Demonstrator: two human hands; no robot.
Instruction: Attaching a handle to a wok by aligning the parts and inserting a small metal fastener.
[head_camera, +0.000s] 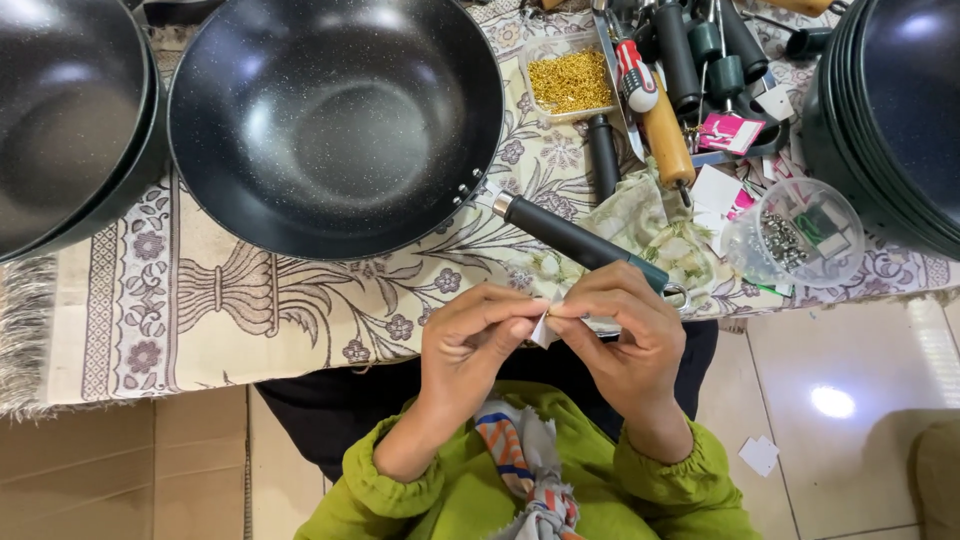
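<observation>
— What is at the left end of the table (200, 330)?

— A stack of dark pans (70, 110) lies at the far left corner, on the patterned cloth (290, 300). Just beside it, to the right, is a big black speckled wok (335, 120). Its black handle (575, 240) goes toward the near edge and passes behind the person's right hand.

— And the hands, what do they do?

— Both are at the near edge, over the lap in green sleeves. The left hand (470, 340) is closed, with thumb and fingertips pinching a small white paper piece (545, 325). The right hand (625, 335) is closed too and pinches the same paper from the other side. So the paper is between the two hands, held by both, a little in front of the near edge, close to the end of the wok handle.

— What is further right?

— At the far edge, a clear box of small golden parts (570, 80). Next to it lies a heap of tools (680, 80), one with a wooden handle, and some loose black handles. Near the right edge stands a clear plastic cup (795, 235) with small metal pieces inside. At the far right corner is another stack of dark pans (890, 110). On the floor below lies one small white scrap (759, 455).
</observation>
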